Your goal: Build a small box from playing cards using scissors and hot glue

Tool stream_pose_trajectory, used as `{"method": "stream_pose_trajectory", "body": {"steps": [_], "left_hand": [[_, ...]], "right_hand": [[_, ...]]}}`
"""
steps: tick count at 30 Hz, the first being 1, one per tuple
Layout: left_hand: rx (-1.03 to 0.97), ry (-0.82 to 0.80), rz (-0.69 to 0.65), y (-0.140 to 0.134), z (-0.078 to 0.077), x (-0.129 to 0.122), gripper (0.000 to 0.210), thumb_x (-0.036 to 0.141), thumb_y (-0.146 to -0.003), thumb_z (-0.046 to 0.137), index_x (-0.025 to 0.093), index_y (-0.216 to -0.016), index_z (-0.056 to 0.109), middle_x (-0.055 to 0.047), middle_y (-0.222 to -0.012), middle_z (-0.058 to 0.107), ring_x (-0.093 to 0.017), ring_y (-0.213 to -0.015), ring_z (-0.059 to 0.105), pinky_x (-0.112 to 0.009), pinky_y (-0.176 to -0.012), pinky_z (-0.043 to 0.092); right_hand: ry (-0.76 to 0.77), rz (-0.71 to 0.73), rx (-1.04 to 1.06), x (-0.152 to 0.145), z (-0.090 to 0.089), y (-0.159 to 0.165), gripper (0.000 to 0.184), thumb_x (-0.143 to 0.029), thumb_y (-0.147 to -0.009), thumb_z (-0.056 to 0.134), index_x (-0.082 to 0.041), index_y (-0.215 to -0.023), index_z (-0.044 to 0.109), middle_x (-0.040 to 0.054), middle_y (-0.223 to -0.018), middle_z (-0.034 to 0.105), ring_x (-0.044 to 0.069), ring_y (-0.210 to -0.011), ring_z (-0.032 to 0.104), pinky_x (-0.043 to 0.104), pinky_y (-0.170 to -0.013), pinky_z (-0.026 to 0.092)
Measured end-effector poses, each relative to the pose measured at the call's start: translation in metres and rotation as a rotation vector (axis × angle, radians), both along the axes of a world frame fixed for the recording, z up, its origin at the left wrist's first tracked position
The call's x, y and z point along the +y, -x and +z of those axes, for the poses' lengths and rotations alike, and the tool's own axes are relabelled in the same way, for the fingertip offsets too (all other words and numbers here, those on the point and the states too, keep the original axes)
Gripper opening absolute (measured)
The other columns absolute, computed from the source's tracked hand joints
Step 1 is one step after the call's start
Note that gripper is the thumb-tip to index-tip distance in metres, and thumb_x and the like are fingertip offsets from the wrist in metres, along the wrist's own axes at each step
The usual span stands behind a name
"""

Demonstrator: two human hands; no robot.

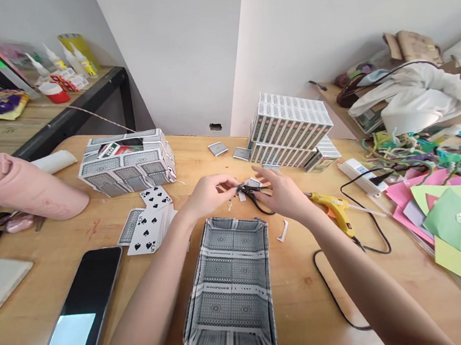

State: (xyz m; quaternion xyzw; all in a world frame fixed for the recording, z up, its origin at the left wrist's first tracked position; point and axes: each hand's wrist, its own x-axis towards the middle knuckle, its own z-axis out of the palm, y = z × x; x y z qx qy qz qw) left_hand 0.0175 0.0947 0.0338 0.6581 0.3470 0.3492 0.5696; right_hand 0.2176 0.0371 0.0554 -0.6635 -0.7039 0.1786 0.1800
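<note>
Past the far end of the card box, my left hand [212, 194] pinches one end of a pair of black-handled scissors [250, 191]. My right hand [285, 191] has its thumb and fingers around the other side of them; its exact grip is partly hidden. Small white card scraps [252, 183] lie beneath the scissors. Between my forearms stands an open box [226, 271] made of grey-backed playing cards, its long side pointing away from me. Left of it are loose playing cards [148, 230], some face up, including a five of spades.
A closed-in card box [126, 164] stands at back left, stacked card packs [289, 128] at back right. A yellow glue gun [337, 210] with its cord lies right, near a power strip [362, 175] and coloured paper [458, 225]. A phone [84, 308] and pink tumbler [30, 185] are left.
</note>
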Motion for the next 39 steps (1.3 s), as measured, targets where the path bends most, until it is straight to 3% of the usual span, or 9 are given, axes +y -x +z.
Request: {"method": "stream_pose_trajectory", "body": {"steps": [1, 3, 6, 11, 17, 23, 30, 34, 39], "left_hand": [[0.133, -0.089, -0.070, 0.001, 0.007, -0.003, 0.009, 0.023, -0.076, 0.067, 0.018, -0.081, 0.072, -0.002, -0.082, 0.071, -0.015, -0.074, 0.063, -0.027, -0.066, 0.050], [0.320, -0.231, -0.151, 0.004, 0.020, -0.008, 0.012, 0.023, -0.081, 0.061, 0.021, -0.085, 0.072, -0.001, -0.083, 0.071, -0.014, -0.074, 0.061, -0.027, -0.066, 0.047], [0.481, -0.369, -0.176, 0.007, 0.034, -0.016, 0.014, 0.022, -0.083, 0.058, 0.022, -0.082, 0.072, 0.001, -0.078, 0.069, -0.014, -0.071, 0.060, -0.027, -0.063, 0.043], [0.533, -0.376, -0.166, 0.010, 0.044, -0.026, 0.016, 0.025, -0.085, 0.057, 0.023, -0.081, 0.072, 0.002, -0.075, 0.070, -0.014, -0.069, 0.061, -0.026, -0.060, 0.042], [0.487, -0.286, -0.068, 0.024, 0.022, -0.041, 0.019, 0.030, -0.080, 0.065, 0.025, -0.098, 0.069, 0.000, -0.101, 0.071, -0.019, -0.096, 0.064, -0.030, -0.081, 0.049], [0.467, -0.164, -0.101, 0.030, -0.005, -0.046, 0.013, 0.026, -0.079, 0.063, 0.024, -0.089, 0.071, 0.000, -0.095, 0.073, -0.020, -0.089, 0.067, -0.032, -0.081, 0.051], [0.380, -0.140, -0.005, 0.030, -0.010, -0.052, 0.016, 0.021, -0.079, 0.060, 0.024, -0.085, 0.075, 0.000, -0.092, 0.075, -0.019, -0.088, 0.068, -0.031, -0.083, 0.051], [0.371, -0.182, 0.090, 0.028, -0.013, -0.058, 0.020, 0.019, -0.081, 0.056, 0.024, -0.085, 0.075, 0.000, -0.089, 0.075, -0.018, -0.084, 0.068, -0.030, -0.079, 0.052], [0.371, -0.196, 0.187, 0.025, -0.019, -0.063, 0.019, 0.018, -0.081, 0.056, 0.024, -0.083, 0.074, 0.000, -0.085, 0.074, -0.017, -0.080, 0.068, -0.029, -0.075, 0.052]], "right_hand": [[-0.068, 0.092, 0.124, -0.002, 0.007, 0.004, 0.058, -0.024, -0.081, 0.060, -0.023, -0.137, 0.045, 0.0097, -0.123, 0.060, 0.020, -0.100, 0.061, 0.033, -0.082, 0.051], [-0.144, 0.191, 0.259, -0.006, 0.018, 0.012, 0.043, -0.021, -0.083, 0.057, -0.025, -0.125, 0.058, 0.0054, -0.109, 0.067, 0.017, -0.090, 0.064, 0.030, -0.076, 0.053], [-0.168, 0.163, 0.242, -0.013, 0.022, 0.024, 0.020, -0.016, -0.085, 0.056, -0.023, -0.088, 0.074, 0.0025, -0.081, 0.072, 0.014, -0.071, 0.064, 0.028, -0.068, 0.051], [-0.149, 0.121, 0.228, -0.025, 0.018, 0.034, 0.018, -0.014, -0.084, 0.058, -0.021, -0.083, 0.075, 0.0023, -0.077, 0.072, 0.014, -0.065, 0.062, 0.026, -0.064, 0.049], [-0.090, -0.021, 0.313, -0.049, 0.010, 0.031, 0.026, -0.010, -0.085, 0.052, -0.019, -0.097, 0.073, 0.0053, -0.090, 0.072, 0.015, -0.075, 0.064, 0.027, -0.068, 0.049], [-0.184, -0.118, 0.371, -0.062, -0.020, 0.043, 0.019, -0.016, -0.085, 0.055, -0.022, -0.086, 0.073, 0.0059, -0.082, 0.066, 0.019, -0.080, 0.060, 0.032, -0.069, 0.049], [-0.415, -0.141, 0.283, -0.058, -0.039, 0.052, 0.015, -0.020, -0.084, 0.058, -0.024, -0.081, 0.072, 0.0084, -0.097, 0.066, 0.023, -0.088, 0.056, 0.040, -0.080, 0.049], [-0.361, -0.043, 0.373, -0.057, -0.037, 0.052, 0.023, -0.016, -0.088, 0.050, -0.024, -0.088, 0.071, 0.0053, -0.087, 0.071, 0.019, -0.083, 0.063, 0.033, -0.076, 0.051], [-0.300, -0.105, 0.401, -0.056, -0.036, 0.053, 0.022, -0.016, -0.087, 0.051, -0.022, -0.087, 0.072, 0.0029, -0.080, 0.074, 0.017, -0.071, 0.067, 0.027, -0.069, 0.052]]}}
